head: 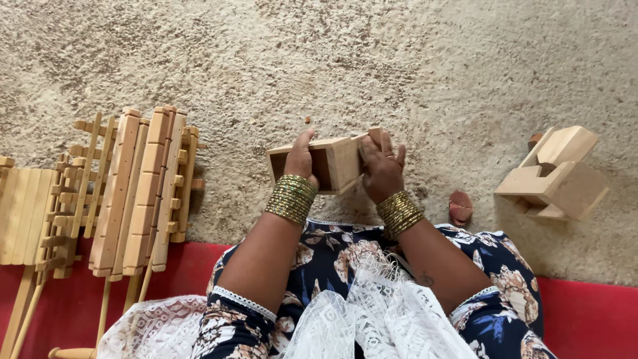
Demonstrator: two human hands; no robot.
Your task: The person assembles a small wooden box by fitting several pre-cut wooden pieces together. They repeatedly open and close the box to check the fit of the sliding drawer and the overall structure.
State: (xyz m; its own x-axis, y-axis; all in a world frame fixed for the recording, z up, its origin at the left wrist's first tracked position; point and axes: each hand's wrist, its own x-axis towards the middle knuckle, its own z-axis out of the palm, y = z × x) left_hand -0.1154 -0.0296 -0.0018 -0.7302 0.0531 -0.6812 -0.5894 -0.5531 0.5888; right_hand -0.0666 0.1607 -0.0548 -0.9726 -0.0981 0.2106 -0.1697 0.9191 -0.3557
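A small open wooden box (334,165) is sitting at the centre, just above the lap. The left hand (300,161) is gripping its nine o'clock end, fingers curled around it; the right hand (382,166) is clasping the three o'clock end. Slatted wooden frames (136,189) are lying at nine o'clock, wooden blocks (555,176) at three o'clock.

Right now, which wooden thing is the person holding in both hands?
The small open wooden box, gripped by the left hand and right hand. The other box lies untouched to the right; the slatted wooden pieces lie left.
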